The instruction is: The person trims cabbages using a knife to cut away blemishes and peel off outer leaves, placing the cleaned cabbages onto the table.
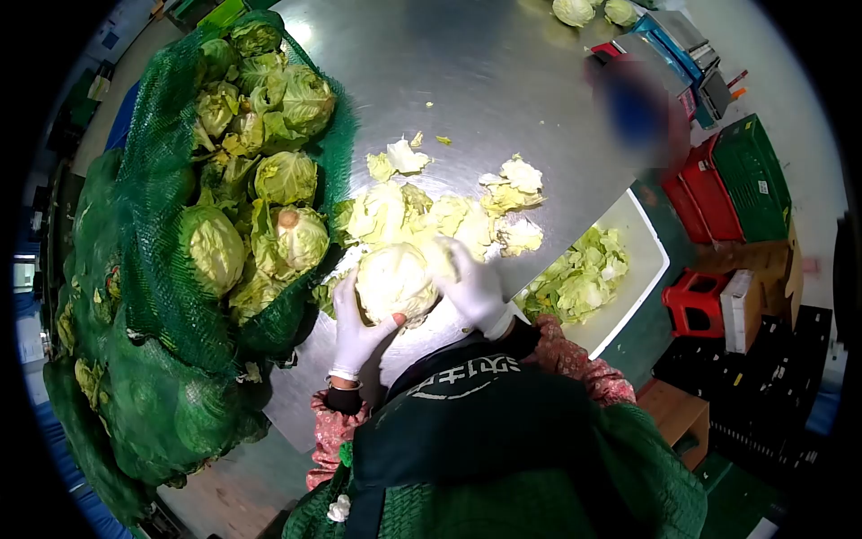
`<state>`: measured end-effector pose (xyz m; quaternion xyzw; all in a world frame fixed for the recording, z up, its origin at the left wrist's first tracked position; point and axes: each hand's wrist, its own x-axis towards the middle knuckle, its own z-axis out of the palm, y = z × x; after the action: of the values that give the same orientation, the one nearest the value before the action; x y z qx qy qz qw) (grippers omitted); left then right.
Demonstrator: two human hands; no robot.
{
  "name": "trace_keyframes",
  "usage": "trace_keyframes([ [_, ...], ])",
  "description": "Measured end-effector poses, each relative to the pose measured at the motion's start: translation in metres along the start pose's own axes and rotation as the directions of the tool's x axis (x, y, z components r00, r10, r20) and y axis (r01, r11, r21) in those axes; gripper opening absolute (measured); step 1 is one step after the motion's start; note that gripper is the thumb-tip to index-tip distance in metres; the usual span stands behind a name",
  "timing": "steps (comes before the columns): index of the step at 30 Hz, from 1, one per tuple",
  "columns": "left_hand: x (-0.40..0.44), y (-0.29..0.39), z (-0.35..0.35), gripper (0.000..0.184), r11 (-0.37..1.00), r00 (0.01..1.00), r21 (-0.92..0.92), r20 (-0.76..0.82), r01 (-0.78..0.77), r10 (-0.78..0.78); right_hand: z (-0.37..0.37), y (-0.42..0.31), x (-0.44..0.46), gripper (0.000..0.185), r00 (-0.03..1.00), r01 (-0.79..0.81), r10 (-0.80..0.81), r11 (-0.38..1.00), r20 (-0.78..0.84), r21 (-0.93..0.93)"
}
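A pale, partly stripped cabbage [395, 283] rests on the steel table near its front edge. My left hand [361, 323], in a white glove with a bare thumb tip, is wrapped round its left and near side. My right hand [476, 292], gloved and blurred by motion, is at the cabbage's right side, its fingers closed on a pale outer leaf [438, 259]. Just beyond the cabbage lies a heap of loose cabbage leaves [386, 211], with more torn leaves [512, 184] to the right.
An open green mesh sack [153, 207] of cabbages [287, 178] stands on the left, above other full sacks [180, 404]. At the right is a white bin [642, 287] with leaves inside. Beyond it are a red stool [696, 304] and stacked crates [754, 175].
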<state>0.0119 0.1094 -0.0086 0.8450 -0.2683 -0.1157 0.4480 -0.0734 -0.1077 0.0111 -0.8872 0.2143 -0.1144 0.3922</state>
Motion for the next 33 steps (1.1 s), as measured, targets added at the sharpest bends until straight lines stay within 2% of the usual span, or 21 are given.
trace_keyframes([
  [1, -0.002, -0.004, -0.003, 0.108, 1.0, 1.0, -0.016, 0.021, 0.009, -0.008, 0.0, 0.012, 0.006, 0.051, 0.963, -0.235, 0.234, 0.972, 0.131, -0.01],
  [3, -0.01, -0.015, -0.01, 0.109, 0.999, 0.999, -0.031, 0.037, 0.02, -0.018, -0.006, 0.041, 0.013, 0.047, 0.933, -0.261, 0.316, 0.923, 0.172, -0.283],
  [4, -0.016, -0.022, -0.012, 0.112, 0.997, 0.997, -0.065, 0.077, 0.03, -0.025, -0.009, 0.064, 0.015, 0.047, 0.934, -0.256, 0.312, 0.924, 0.172, -0.284],
  [6, -0.032, -0.023, -0.018, 0.115, 0.996, 0.991, -0.065, 0.121, 0.06, -0.052, -0.009, 0.102, 0.015, 0.062, 0.99, -0.135, 0.12, 0.968, -0.079, -0.211],
  [7, -0.037, -0.02, -0.021, 0.115, 0.996, 0.991, -0.064, 0.119, 0.068, -0.06, -0.018, 0.085, 0.014, 0.062, 0.99, -0.132, 0.12, 0.969, -0.071, -0.211],
  [9, -0.048, -0.015, -0.026, 0.107, 0.997, 0.986, 0.043, 0.15, 0.071, -0.077, -0.052, 0.013, 0.01, 0.072, 0.976, -0.205, 0.202, 0.979, 0.083, 0.024],
  [11, -0.054, -0.001, -0.028, 0.1, 0.989, 0.981, 0.128, 0.171, 0.068, -0.09, -0.034, 0.01, 0.001, 0.08, 0.983, 0.129, -0.135, 0.99, 0.127, 0.049],
  [13, -0.058, 0.017, -0.025, 0.097, 0.968, 0.954, 0.146, 0.195, 0.203, -0.23, -0.019, -0.003, -0.011, 0.079, 0.935, 0.3, -0.331, 0.93, 0.126, 0.214],
  [15, -0.063, 0.015, -0.028, 0.094, 0.982, 0.966, 0.107, 0.19, 0.158, -0.176, 0.011, 0.015, -0.017, 0.075, 0.88, -0.023, -0.124, 0.953, 0.459, 0.302],
  [16, -0.065, 0.019, -0.033, 0.096, 0.919, 0.901, -0.164, 0.317, 0.358, -0.295, 0.012, 0.017, -0.016, 0.075, 0.877, -0.013, -0.135, 0.953, 0.461, 0.304],
  [17, -0.067, 0.023, -0.037, 0.098, 0.738, 0.809, -0.39, 0.468, 0.55, -0.356, 0.013, 0.021, -0.017, 0.07, 0.87, -0.01, -0.191, 0.915, 0.454, 0.403],
  [19, -0.067, 0.03, -0.027, 0.101, 0.647, 0.77, -0.464, 0.548, 0.605, -0.327, 0.019, 0.025, -0.028, 0.064, 0.859, -0.02, -0.241, 0.866, 0.453, 0.499],
  [21, -0.066, 0.018, -0.002, 0.106, 0.811, 0.902, -0.396, 0.213, 0.43, -0.374, 0.029, 0.033, -0.035, 0.059, 0.873, 0.107, -0.288, 0.9, 0.394, 0.422],
  [22, -0.058, 0.038, -0.002, 0.101, 0.834, 0.903, -0.352, 0.106, 0.425, -0.416, 0.032, 0.033, -0.034, 0.054, 0.887, 0.18, -0.336, 0.884, 0.318, 0.431],
  [23, -0.058, 0.043, 0.003, 0.101, 0.834, 0.904, -0.352, 0.105, 0.424, -0.415, 0.031, 0.034, -0.033, 0.054, 0.886, 0.181, -0.337, 0.883, 0.317, 0.432],
  [26, -0.058, 0.047, 0.01, 0.097, 0.928, 0.928, -0.06, -0.051, 0.367, -0.37, 0.02, 0.043, -0.03, 0.047, 0.887, 0.131, -0.325, 0.858, 0.328, 0.496],
  [28, -0.056, 0.042, 0.014, 0.095, 0.964, 0.96, -0.041, -0.096, 0.261, -0.264, 0.008, 0.053, -0.023, 0.043, 0.89, -0.115, -0.181, 0.798, 0.418, 0.591],
  [30, -0.051, 0.041, 0.014, 0.095, 0.981, 0.975, -0.031, -0.108, 0.193, -0.195, -0.006, 0.07, -0.01, 0.042, 0.891, -0.335, -0.031, 0.626, 0.452, 0.704],
  [31, -0.047, 0.043, 0.012, 0.095, 0.996, 0.99, 0.074, -0.138, 0.047, -0.036, -0.011, 0.075, 0.001, 0.042, 0.911, -0.396, 0.134, 0.543, 0.389, 0.74],
  [32, -0.042, 0.046, 0.011, 0.094, 0.979, 0.98, 0.18, -0.154, -0.099, 0.127, -0.015, 0.077, 0.011, 0.042, 0.915, -0.388, 0.136, 0.548, 0.379, 0.741],
  [33, -0.036, 0.05, 0.012, 0.094, 0.978, 0.979, 0.175, -0.154, -0.11, 0.138, -0.024, 0.062, 0.024, 0.041, 0.992, 0.112, -0.126, 0.889, 0.003, 0.445],
])
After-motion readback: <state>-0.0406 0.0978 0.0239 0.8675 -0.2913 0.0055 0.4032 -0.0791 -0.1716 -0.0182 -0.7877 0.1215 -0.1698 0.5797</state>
